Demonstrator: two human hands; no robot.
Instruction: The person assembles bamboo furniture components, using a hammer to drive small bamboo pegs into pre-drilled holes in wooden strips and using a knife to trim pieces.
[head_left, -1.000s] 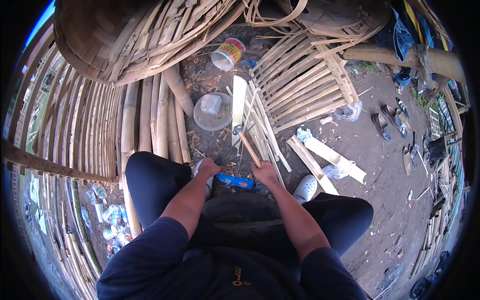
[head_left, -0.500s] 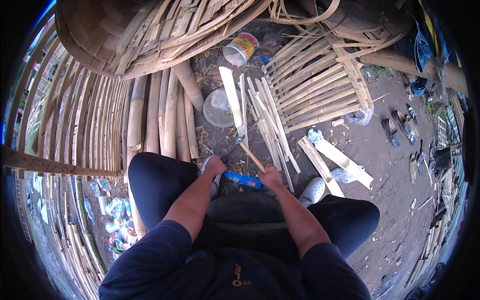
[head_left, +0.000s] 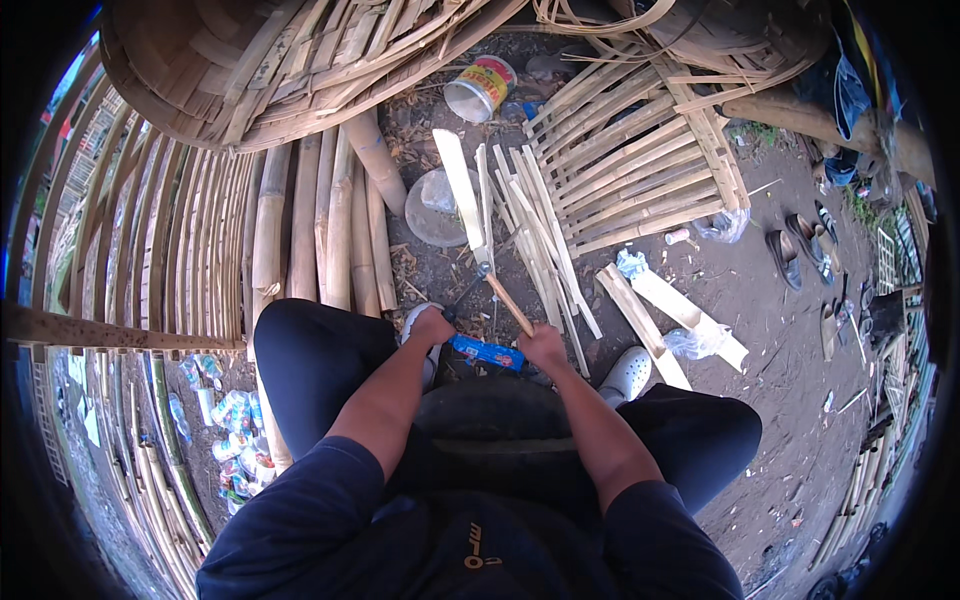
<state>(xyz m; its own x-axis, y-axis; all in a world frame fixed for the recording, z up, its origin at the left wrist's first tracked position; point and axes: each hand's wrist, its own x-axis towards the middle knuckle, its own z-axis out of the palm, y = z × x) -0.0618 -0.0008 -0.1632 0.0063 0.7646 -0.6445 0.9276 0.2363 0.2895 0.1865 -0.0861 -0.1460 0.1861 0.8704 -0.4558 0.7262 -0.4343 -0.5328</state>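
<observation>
My right hand [head_left: 543,347] is closed round the wooden handle of a hammer [head_left: 512,305], whose metal head lies at the near end of a pale split bamboo piece [head_left: 458,190]. In my left hand [head_left: 432,326], closed fingers grip a thin dark-handled tool [head_left: 461,298] that slants up toward the hammer head. Its tip is too small to make out. A blue packet [head_left: 487,353] lies between my hands. Several loose bamboo strips [head_left: 540,235] lie just right of the pale piece, and a round stone slab [head_left: 432,228] is left of it.
Bamboo poles [head_left: 305,220] and a slatted bamboo frame [head_left: 190,240] stand to the left. Another slatted panel [head_left: 635,150] lies ahead at right, near wide split pieces [head_left: 645,328]. Woven baskets [head_left: 300,70] overhang the far side, near a bucket [head_left: 480,88]. Shoes [head_left: 785,258] lie right.
The hammer head has dropped slightly toward the dark tool's tip, and the dark tool shows more plainly beside my left hand. My hands otherwise keep nearly the same places.
</observation>
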